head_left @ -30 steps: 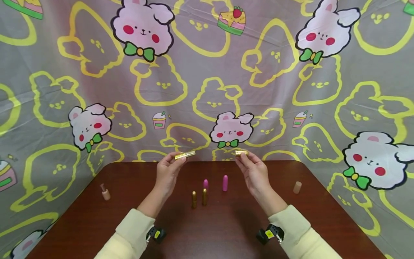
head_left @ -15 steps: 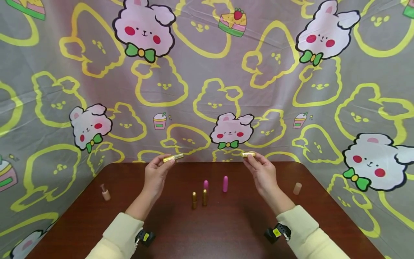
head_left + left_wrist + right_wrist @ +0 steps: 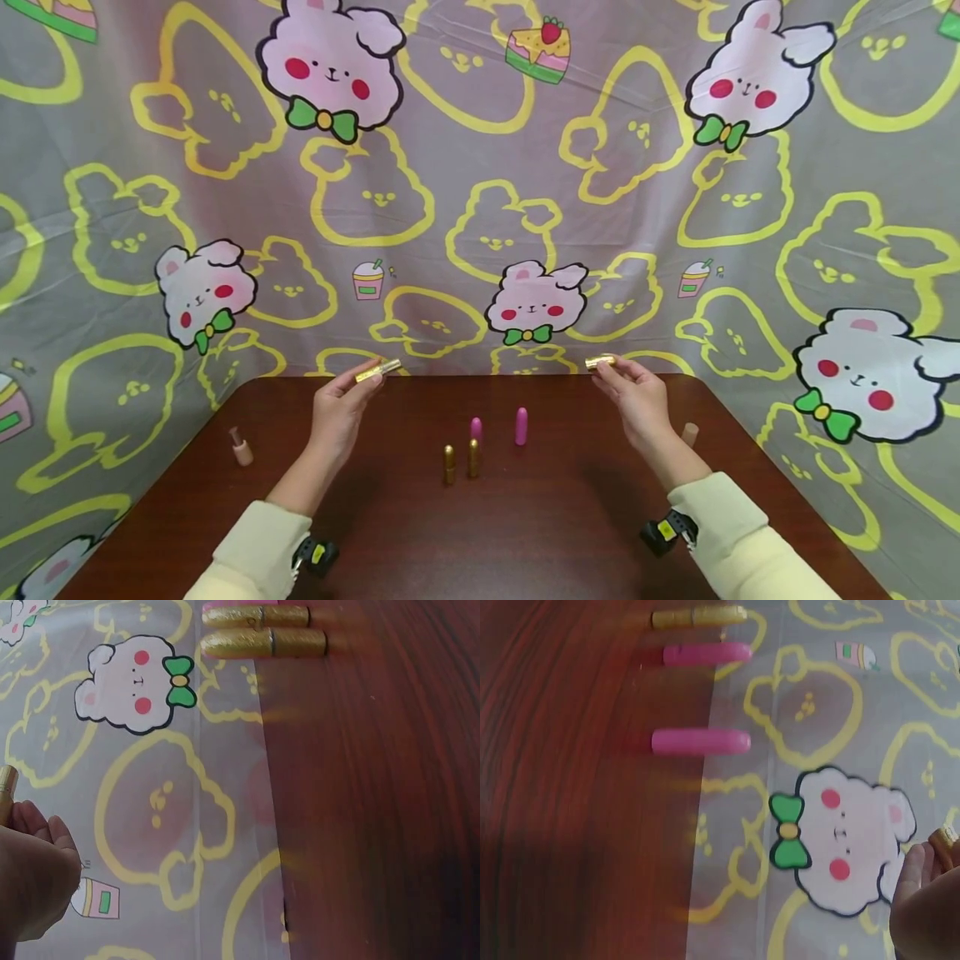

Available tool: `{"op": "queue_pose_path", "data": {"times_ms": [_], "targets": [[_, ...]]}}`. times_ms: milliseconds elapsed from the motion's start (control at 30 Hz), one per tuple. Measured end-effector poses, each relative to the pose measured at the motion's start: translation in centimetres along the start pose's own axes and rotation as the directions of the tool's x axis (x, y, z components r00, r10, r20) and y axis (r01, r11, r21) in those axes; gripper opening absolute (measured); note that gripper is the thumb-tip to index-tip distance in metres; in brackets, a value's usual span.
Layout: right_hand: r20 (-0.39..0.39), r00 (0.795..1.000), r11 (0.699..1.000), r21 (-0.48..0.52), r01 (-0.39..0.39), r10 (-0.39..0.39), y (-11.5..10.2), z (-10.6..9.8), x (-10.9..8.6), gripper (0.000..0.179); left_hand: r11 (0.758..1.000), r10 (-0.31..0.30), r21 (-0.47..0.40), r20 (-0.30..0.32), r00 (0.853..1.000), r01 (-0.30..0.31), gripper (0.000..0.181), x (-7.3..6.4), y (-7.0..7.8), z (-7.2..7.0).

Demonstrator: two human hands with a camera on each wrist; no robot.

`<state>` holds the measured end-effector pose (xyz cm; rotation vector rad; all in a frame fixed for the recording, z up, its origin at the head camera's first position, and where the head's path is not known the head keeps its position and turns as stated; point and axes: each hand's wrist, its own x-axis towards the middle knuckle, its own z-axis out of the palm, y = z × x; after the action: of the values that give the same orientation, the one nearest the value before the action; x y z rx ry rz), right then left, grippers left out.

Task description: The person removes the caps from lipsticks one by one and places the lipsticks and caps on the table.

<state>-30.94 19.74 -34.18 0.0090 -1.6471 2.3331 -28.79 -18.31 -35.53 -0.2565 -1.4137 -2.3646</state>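
In the head view my left hand [image 3: 337,412] pinches a gold lipstick tube [image 3: 378,370] above the far left of the table. A paler, narrower end of it points right. My right hand [image 3: 637,408] holds a short gold cap [image 3: 600,362] between thumb and fingers, farther right at a similar height. Between the hands two gold bullet-shaped tubes [image 3: 473,459] stand upright on the table, with two pink tubes [image 3: 521,427] behind them. The left wrist view shows the left hand [image 3: 37,877] at its edge; the right wrist view shows the right hand [image 3: 934,904] likewise, both held pieces mostly cut off.
On the left of the brown table [image 3: 495,542] stands a small beige bottle [image 3: 242,452] with a thin stem on top. A beige cylinder [image 3: 689,432] stands at the right, partly behind the right forearm. A patterned curtain [image 3: 480,167] encloses the back and sides.
The hands have moved apart, left hand leftward with the tube and right hand rightward with the cap. The standing tubes have stayed put.
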Motion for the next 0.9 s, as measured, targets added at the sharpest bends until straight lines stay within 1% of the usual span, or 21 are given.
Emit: {"op": "queue_pose_path", "data": {"times_ms": [67,133,233,333,467,567,633,667,700,800,867,900], "targets": [[-0.014,1.000,1.000,-0.030,-0.008,0.007,-0.1,-0.7,0.4,0.015,1.000,-0.010,0.025,-0.002,1.000,0.010,0.024,0.0,0.0,-0.4],[-0.031,1.000,0.999,-0.050,-0.001,-0.001,-0.2,-1.3,0.8,0.015,0.999,-0.011,0.031,-0.008,1.000,0.011,0.023,0.1,0.1,-0.8],[-0.060,0.998,0.997,-0.080,0.000,-0.004,-0.1,-2.0,1.2,0.019,1.000,-0.003,0.022,-0.026,1.000,0.004,0.022,0.3,0.1,-1.3],[-0.092,0.996,0.991,-0.135,-0.020,0.008,0.2,-2.8,1.6,0.026,1.000,0.001,0.010,-0.052,0.999,0.000,0.019,0.4,0.1,-1.8],[-0.128,0.992,0.968,-0.243,-0.054,0.024,0.4,-4.0,2.3,0.036,1.000,-0.007,0.007,-0.081,0.997,0.008,0.021,0.6,0.1,-2.3],[-0.150,0.989,0.939,-0.339,-0.054,0.003,0.4,-4.8,2.9,0.039,1.000,0.000,0.008,-0.118,0.993,0.001,0.022,0.7,0.2,-2.7],[-0.167,0.986,0.906,-0.420,-0.048,-0.025,0.5,-5.3,3.2,0.040,0.999,0.017,0.033,-0.153,0.988,-0.012,0.020,0.8,0.2,-3.1],[-0.175,0.984,0.885,-0.464,-0.044,-0.042,0.6,-5.5,3.4,0.040,0.999,0.026,0.050,-0.173,0.985,-0.017,0.019,0.9,0.1,-3.2],[-0.183,0.981,0.855,-0.518,-0.041,-0.063,0.7,-5.7,3.5,0.039,0.997,0.035,0.071,-0.192,0.981,-0.021,0.018,0.9,0.1,-3.4],[-0.187,0.975,0.747,-0.664,-0.035,-0.121,1.1,-6.2,3.7,0.038,0.990,0.053,0.143,-0.239,0.970,-0.019,0.016,1.0,-0.1,-4.0],[-0.178,0.973,0.682,-0.731,-0.031,-0.147,1.4,-6.5,3.7,0.037,0.983,0.054,0.183,-0.264,0.963,-0.005,0.014,1.1,-0.2,-4.4],[-0.173,0.973,0.655,-0.755,-0.030,-0.155,1.5,-6.7,3.8,0.036,0.978,0.053,0.210,-0.275,0.960,0.006,0.014,1.1,-0.3,-4.6]]}}
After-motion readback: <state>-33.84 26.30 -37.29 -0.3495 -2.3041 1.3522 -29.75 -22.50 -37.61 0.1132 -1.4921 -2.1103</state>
